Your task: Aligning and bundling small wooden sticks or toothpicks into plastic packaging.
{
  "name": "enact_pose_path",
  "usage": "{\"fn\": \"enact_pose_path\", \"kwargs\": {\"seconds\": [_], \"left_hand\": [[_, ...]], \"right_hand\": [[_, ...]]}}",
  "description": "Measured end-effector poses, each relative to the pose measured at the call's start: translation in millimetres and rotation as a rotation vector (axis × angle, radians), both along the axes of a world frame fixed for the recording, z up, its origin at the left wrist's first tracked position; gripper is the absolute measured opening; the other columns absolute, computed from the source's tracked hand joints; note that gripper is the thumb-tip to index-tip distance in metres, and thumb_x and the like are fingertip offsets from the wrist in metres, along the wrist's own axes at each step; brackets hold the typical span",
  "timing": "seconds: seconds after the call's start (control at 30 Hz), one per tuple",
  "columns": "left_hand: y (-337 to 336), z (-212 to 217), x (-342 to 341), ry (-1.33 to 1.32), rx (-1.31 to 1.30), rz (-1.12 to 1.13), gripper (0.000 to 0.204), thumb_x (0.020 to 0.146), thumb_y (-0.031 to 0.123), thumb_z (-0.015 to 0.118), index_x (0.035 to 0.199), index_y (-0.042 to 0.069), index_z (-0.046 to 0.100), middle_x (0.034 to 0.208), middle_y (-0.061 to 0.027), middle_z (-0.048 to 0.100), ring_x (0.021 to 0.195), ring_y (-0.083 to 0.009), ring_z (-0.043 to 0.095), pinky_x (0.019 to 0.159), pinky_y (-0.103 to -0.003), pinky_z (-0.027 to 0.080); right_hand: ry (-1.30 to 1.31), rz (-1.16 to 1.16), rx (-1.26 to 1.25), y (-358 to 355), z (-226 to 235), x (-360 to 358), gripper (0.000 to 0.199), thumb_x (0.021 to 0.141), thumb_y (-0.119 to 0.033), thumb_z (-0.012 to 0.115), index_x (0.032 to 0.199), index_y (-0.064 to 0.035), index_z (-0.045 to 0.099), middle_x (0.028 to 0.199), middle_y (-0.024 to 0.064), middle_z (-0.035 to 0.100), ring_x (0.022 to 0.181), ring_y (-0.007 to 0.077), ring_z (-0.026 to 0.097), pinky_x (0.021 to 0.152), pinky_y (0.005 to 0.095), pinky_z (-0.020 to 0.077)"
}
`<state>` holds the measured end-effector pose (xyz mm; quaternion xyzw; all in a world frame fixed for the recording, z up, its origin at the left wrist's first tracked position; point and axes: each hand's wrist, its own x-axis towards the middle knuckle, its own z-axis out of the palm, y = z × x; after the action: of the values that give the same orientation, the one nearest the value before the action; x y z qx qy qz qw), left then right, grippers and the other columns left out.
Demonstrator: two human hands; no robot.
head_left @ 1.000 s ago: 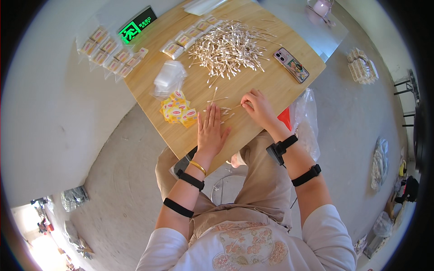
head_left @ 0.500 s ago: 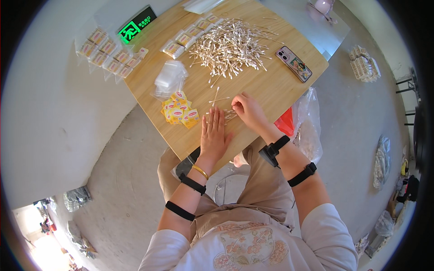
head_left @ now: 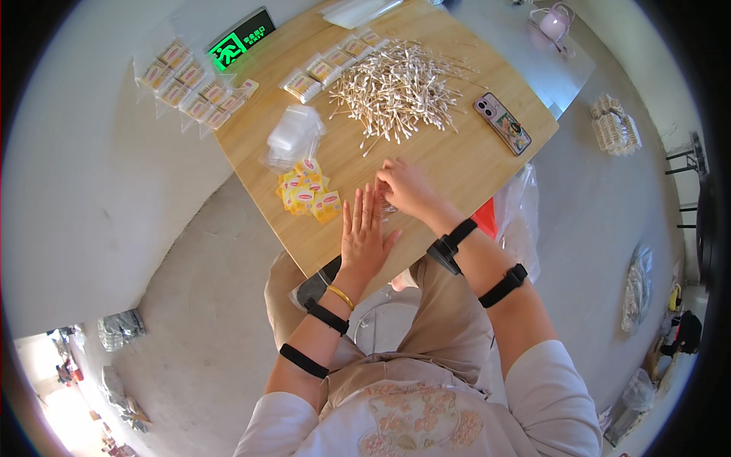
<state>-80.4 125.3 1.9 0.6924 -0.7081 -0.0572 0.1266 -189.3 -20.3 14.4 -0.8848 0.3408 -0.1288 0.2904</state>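
Observation:
My left hand [head_left: 364, 238] lies near the front of the table, its fingers stretched out and together. Beside it, my right hand [head_left: 409, 188] is closed in a pinch, fingertips almost touching the left fingers; whatever they grip is hidden. A few cotton swabs [head_left: 387, 208] show on the wood between the hands, partly covered by them. Further back spreads a large loose pile of cotton swabs [head_left: 396, 87] with white tips. Yellow and white printed cards [head_left: 304, 192] lie heaped left of my left hand, with a stack of clear plastic bags [head_left: 293, 133] just behind.
Filled swab packets [head_left: 324, 70] line the table's [head_left: 449, 164] back left, and more packets [head_left: 190, 85] hang at the wall near a green-lit exit sign [head_left: 240, 42]. A phone [head_left: 502, 123] lies at the right. Clear plastic [head_left: 521, 221] and something red [head_left: 486, 218] sit beyond the right edge.
My right hand has moved left and slightly back, closer to my left fingertips. The crossed swabs lying in front of my hands are no longer visible there.

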Motion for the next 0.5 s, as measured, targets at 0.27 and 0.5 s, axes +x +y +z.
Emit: {"fn": "enact_pose_path", "kwargs": {"seconds": [0.27,0.5], "left_hand": [[-13.5,-7.7,11.5,-0.032,0.032,-0.005,0.085,0.096,0.051,0.049,0.155,-0.004,0.021,0.162,-0.0193,0.021,0.152,-0.0316,0.014,0.123,-0.053,0.01],[-11.0,-4.2,7.6,0.021,-0.054,0.016,0.082,0.095,0.043,0.054,0.154,-0.005,0.021,0.164,-0.0182,0.014,0.152,-0.0345,0.013,0.122,-0.057,0.01]], "right_hand": [[-0.165,-0.076,-0.277,-31.3,8.2,14.5,0.012,0.078,-0.006,0.069,0.089,-0.0084,0.067,0.104,0.0076,0.06,0.106,0.0298,0.055,0.09,0.0409,0.0471],[0.125,0.131,-0.644,-76.8,16.9,53.1,0.012,0.076,-0.017,0.073,0.086,-0.0123,0.071,0.109,0.0049,0.059,0.112,0.0248,0.052,0.092,0.0386,0.0443]]}}
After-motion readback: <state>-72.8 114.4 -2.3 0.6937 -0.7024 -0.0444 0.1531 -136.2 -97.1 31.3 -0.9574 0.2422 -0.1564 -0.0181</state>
